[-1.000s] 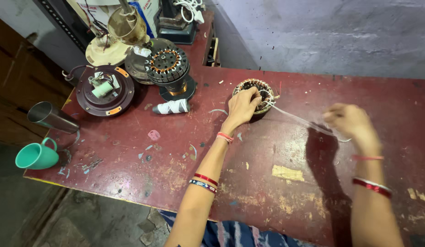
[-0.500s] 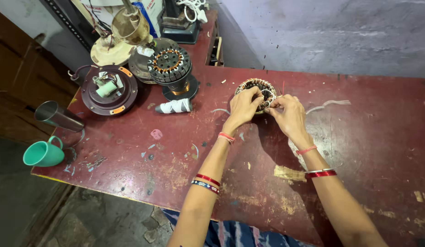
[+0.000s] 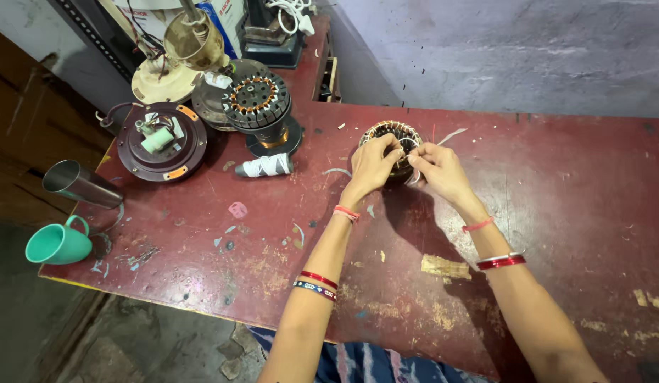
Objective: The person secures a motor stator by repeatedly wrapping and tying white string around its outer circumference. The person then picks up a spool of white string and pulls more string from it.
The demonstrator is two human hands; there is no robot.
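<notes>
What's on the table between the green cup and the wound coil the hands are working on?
In the head view, paper scraps on bare red table lie between the green cup and coil.

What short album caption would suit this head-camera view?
Both hands, left hand and right hand, work on a wound motor stator on a worn red table.

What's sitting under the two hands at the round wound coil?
The round wound coil rests on the red table, with the left hand and right hand over its near side. The near windings and fingertip grip are covered.
</notes>
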